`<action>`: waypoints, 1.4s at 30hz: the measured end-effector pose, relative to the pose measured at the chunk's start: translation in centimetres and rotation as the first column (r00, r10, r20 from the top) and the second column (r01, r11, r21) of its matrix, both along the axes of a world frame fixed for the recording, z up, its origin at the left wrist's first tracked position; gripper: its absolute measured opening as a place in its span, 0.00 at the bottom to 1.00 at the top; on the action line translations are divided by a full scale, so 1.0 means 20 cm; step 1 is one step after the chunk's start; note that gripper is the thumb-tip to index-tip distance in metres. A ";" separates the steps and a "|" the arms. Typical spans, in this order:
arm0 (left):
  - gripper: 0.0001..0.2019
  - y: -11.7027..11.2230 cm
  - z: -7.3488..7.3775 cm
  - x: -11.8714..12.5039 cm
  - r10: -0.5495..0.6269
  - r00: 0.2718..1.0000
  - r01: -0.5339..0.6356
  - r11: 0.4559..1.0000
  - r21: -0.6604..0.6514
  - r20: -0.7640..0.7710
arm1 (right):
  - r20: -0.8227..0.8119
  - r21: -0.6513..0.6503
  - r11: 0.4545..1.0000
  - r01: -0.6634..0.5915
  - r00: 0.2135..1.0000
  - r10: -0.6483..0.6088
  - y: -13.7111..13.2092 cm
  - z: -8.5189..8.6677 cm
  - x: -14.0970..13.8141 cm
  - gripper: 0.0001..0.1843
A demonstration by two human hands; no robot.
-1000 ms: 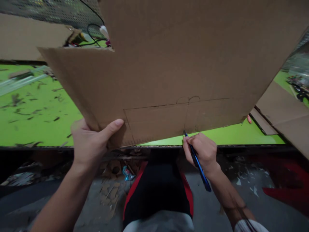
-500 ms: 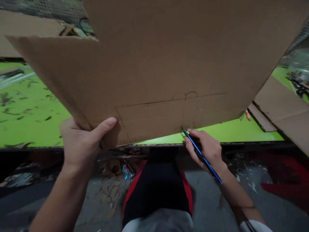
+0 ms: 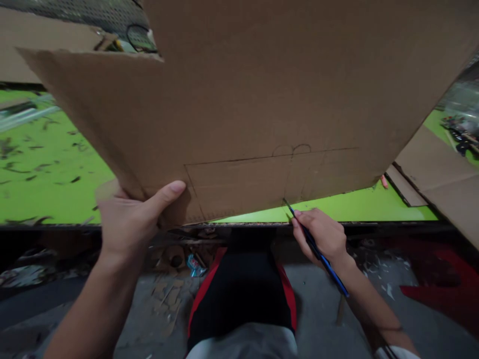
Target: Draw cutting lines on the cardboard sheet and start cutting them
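A large brown cardboard sheet [image 3: 239, 104] tilts up in front of me, its lower edge near the table's front. Pencil lines and two small arcs mark its lower part. My left hand [image 3: 138, 209] grips the sheet's lower left corner, thumb on the face and fingers hidden behind. In my right hand [image 3: 320, 237] is a slim blue utility knife [image 3: 335, 279]. Its dark tip meets the sheet's bottom edge, at the foot of a faint upright pencil line.
The green table [image 3: 45, 164] carries dark scraps on the left. More cardboard [image 3: 445, 164] lies at right, near a small orange-pink piece [image 3: 384, 181]. Cardboard offcuts [image 3: 168, 294] and a blue wrapper [image 3: 195, 265] litter the floor below.
The sheet and both hands appear slightly further right in view. The knife has tilted a little, with its back end lower; its tip remains at the sheet's bottom edge.
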State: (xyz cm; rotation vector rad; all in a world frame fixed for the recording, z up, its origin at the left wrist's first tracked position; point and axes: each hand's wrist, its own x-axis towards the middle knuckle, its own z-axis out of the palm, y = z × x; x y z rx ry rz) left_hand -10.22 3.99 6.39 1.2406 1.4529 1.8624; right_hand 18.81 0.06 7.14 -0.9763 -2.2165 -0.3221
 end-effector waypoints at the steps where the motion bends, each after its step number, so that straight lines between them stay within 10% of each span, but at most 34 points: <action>1: 0.14 0.00 0.00 0.00 -0.006 1.000 0.006 1.000 -0.002 0.002 | 0.008 0.006 1.000 0.011 1.000 -0.011 0.00 0.00 -0.01 0.10; 19: 0.13 0.01 0.00 -0.01 -0.022 0.999 0.023 0.998 0.060 -0.028 | 0.107 0.050 0.986 0.160 0.981 -0.164 0.04 0.01 -0.10 0.11; 42: 0.13 0.00 -0.02 -0.01 0.139 0.990 -0.140 0.990 -0.004 -0.033 | -0.174 -0.008 0.994 -0.111 0.979 0.108 0.01 -0.06 0.03 0.07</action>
